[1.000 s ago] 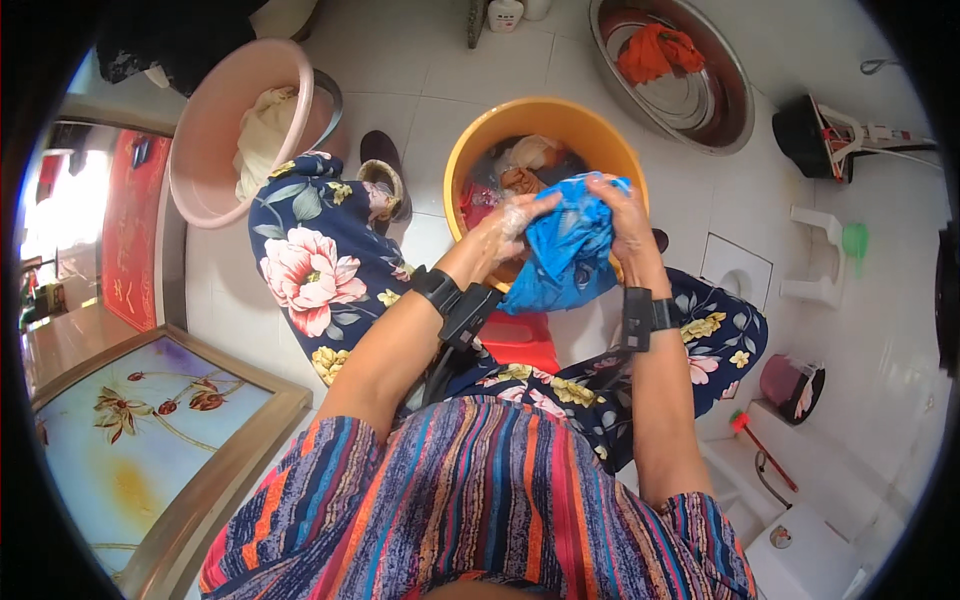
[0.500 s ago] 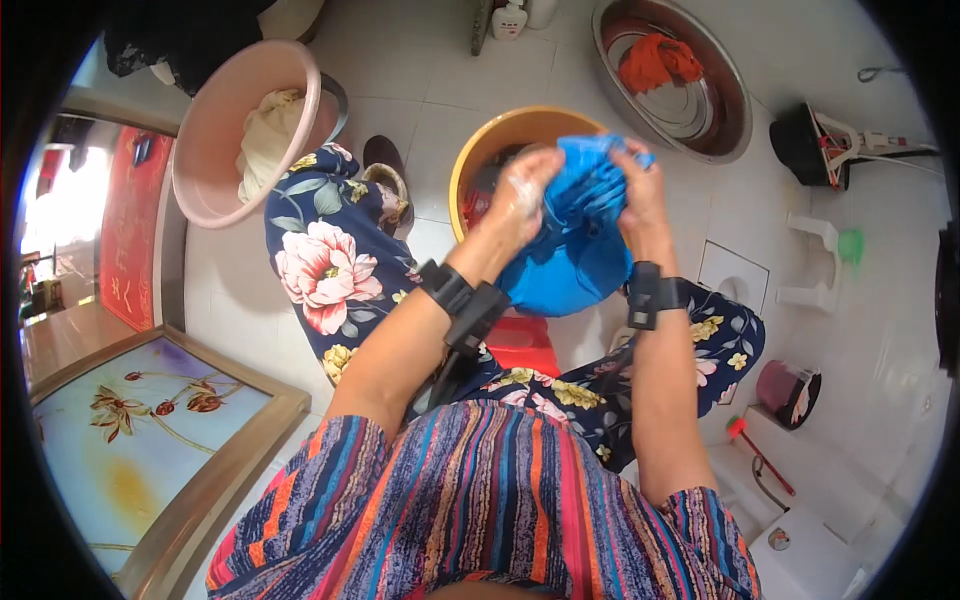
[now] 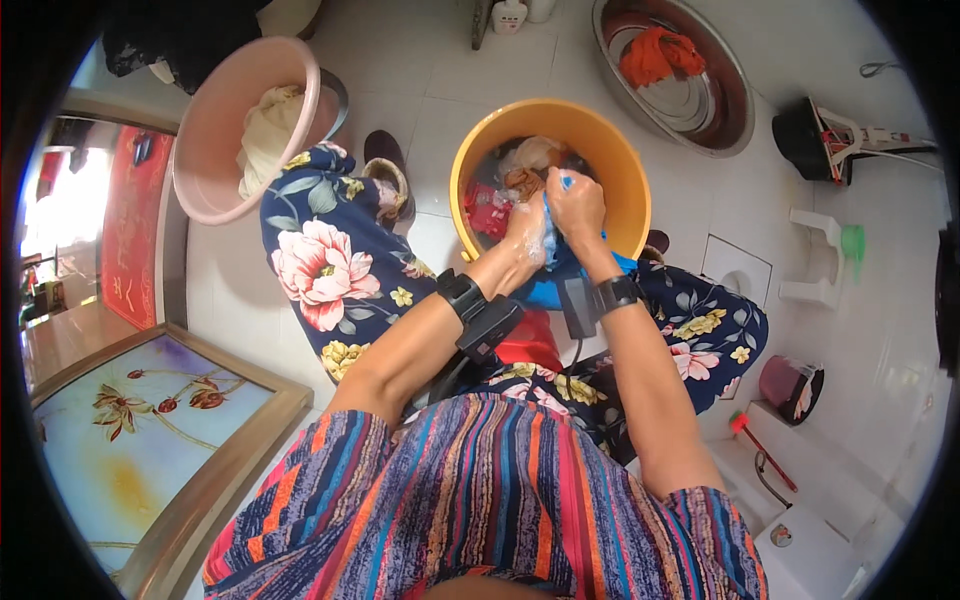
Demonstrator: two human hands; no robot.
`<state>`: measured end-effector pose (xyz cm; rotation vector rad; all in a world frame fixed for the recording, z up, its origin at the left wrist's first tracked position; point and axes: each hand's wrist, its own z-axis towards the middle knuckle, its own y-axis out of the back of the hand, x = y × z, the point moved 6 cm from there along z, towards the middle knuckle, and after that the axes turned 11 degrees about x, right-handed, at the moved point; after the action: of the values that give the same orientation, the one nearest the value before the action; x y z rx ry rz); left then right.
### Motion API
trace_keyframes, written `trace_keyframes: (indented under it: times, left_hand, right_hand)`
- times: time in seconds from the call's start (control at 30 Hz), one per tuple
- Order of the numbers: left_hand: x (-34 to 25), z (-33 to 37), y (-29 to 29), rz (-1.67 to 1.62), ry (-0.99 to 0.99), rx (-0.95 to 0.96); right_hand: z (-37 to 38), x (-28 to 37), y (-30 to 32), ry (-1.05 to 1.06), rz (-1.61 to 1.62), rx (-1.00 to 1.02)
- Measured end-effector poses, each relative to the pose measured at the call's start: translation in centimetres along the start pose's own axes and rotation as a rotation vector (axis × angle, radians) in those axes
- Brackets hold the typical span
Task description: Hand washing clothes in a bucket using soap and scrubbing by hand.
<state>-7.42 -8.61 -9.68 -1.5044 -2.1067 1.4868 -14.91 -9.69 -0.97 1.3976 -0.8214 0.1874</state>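
Both hands are over a yellow tub (image 3: 625, 160) that stands between my knees. A wet blue cloth (image 3: 540, 293) is bunched between them and hangs down over the tub's near side. My right hand (image 3: 577, 208) is closed in a fist on the cloth, with a bit of blue showing at the fingers. Against it, my left hand (image 3: 526, 235) has its fingers curled round the cloth, and white suds cover its back. Inside the tub, a red garment (image 3: 487, 208) and a pale garment (image 3: 535, 153) lie in dark water.
A pink basin (image 3: 190, 150) holding a cream cloth (image 3: 270, 135) is at the far left. A metal basin (image 3: 735, 110) with an orange cloth (image 3: 660, 57) leans at the far right. Near my left sits a framed picture (image 3: 140, 430); a white stool (image 3: 812, 290) stands at right.
Both hands have come together and the right has moved left and lower. The blue cloth, held spread between them before, is now bunched in both fists, and more of the tub's contents shows.
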Motion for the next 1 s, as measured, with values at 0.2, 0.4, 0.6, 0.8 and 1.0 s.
trace_keyframes:
  times: [0.2,0.4,0.6,0.8,1.0]
  left_hand:
    - [-4.6,0.6,-0.9,0.214,0.083,0.144]
    - [-4.4,-1.4,-3.7,0.713,-0.170,0.434]
    - [-3.9,-1.5,-2.1,1.033,-0.130,0.350]
    - [-3.9,-1.5,-3.0,0.490,-0.224,0.305]
    - [-2.3,-0.4,1.3,0.226,-0.228,-0.007]
  right_hand:
    - [-0.1,-1.4,1.2,0.014,0.155,0.552]
    - [0.0,-2.9,5.0,-0.036,0.556,0.527]
    - [-0.1,-5.3,8.5,-0.016,0.855,0.188]
    - [-0.5,-8.1,5.6,-0.077,0.841,0.027]
    - [-3.4,4.3,2.2,0.585,0.141,0.069]
